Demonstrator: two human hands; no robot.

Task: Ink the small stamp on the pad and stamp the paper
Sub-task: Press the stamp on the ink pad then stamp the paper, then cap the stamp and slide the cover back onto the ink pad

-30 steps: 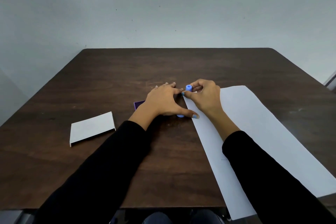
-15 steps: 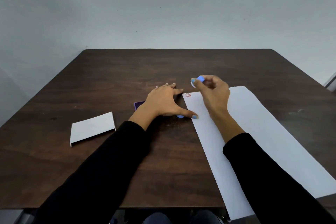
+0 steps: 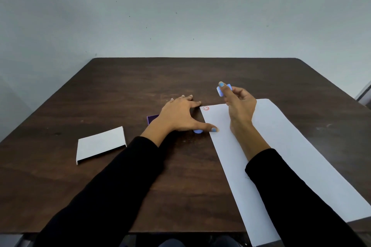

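My right hand [image 3: 239, 106] holds a small blue stamp [image 3: 223, 90] in its fingertips, lifted above the far end of the white paper [image 3: 281, 146]. A red smiley print [image 3: 206, 108] shows at the paper's far left corner. My left hand [image 3: 180, 115] lies flat with fingers spread, its thumb tip pressing the paper's left edge. Under that hand a purple ink pad [image 3: 152, 119] is mostly hidden. A small blue piece [image 3: 197, 131] peeks out beneath the thumb.
A dark wooden table [image 3: 120, 86] carries everything. A white cardboard sleeve [image 3: 100, 143] lies on the left side of it. A pale wall rises behind the table's far edge. The paper overhangs the near edge at the right.
My right hand has lifted the stamp off the paper's corner and moved it up and to the right, uncovering a red smiley print. The left hand stayed in place.
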